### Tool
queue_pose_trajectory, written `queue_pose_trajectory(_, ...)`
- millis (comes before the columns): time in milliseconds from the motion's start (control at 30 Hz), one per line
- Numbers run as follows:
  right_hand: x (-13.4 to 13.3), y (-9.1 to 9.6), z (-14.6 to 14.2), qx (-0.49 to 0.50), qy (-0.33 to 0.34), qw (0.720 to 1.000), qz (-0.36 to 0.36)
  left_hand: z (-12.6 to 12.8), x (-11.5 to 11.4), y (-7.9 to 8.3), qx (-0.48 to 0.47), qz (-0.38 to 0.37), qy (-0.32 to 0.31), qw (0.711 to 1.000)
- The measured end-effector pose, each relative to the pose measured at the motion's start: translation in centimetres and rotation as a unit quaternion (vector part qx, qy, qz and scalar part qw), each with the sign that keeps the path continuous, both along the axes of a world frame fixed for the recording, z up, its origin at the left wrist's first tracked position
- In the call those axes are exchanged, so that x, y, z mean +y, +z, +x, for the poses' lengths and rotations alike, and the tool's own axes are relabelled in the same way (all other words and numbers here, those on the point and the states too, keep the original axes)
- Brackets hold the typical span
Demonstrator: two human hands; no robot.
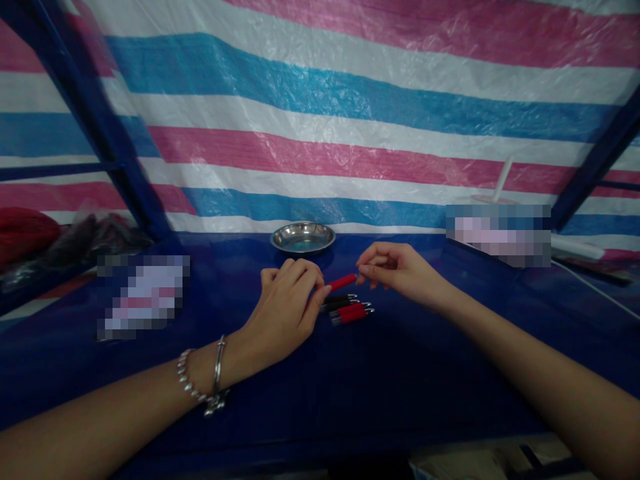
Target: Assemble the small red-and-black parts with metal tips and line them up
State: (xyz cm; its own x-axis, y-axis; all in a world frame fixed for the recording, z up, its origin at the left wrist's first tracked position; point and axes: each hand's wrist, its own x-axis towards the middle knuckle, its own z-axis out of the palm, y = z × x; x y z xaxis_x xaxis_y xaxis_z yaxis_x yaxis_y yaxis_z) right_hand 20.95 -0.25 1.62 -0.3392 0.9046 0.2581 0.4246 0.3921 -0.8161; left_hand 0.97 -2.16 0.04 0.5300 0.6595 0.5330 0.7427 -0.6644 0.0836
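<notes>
Above the blue table, my left hand point(293, 300) has its thumb and fingers closed on one end of a slim red pen point(343, 282), which points to the right. My right hand point(387, 267) is pinched at the pen's far end, by a small greyish tip; whatever lies between those fingertips is too small to make out. Just below the held pen, black pens point(339, 302) and red pens point(353, 313) with silvery ends lie side by side on the table. My left hand partly hides the black ones.
A shallow round metal dish point(303, 238) stands at the back of the blue table point(380, 387). To the left lies a blurred-out flat item point(147, 293); at the back right is a blurred-out box-like item point(500, 233) near a white cable point(600, 287). Striped sheeting point(350, 100) hangs behind.
</notes>
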Motion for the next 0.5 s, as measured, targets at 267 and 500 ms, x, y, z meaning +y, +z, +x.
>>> queue_pose_trajectory(267, 1.3, -0.5, 2.0, -0.347, -0.165, 0.915, 0.127, 0.1, -0.7, 0.5, 0.067, -0.042, -0.125, 0.989)
queue_pose_trajectory(500, 2.1, -2.1, 2.7, -0.458, -0.15, 0.874, 0.055, 0.0, -0.9, 0.8, 0.143, -0.039, -0.166, 0.975)
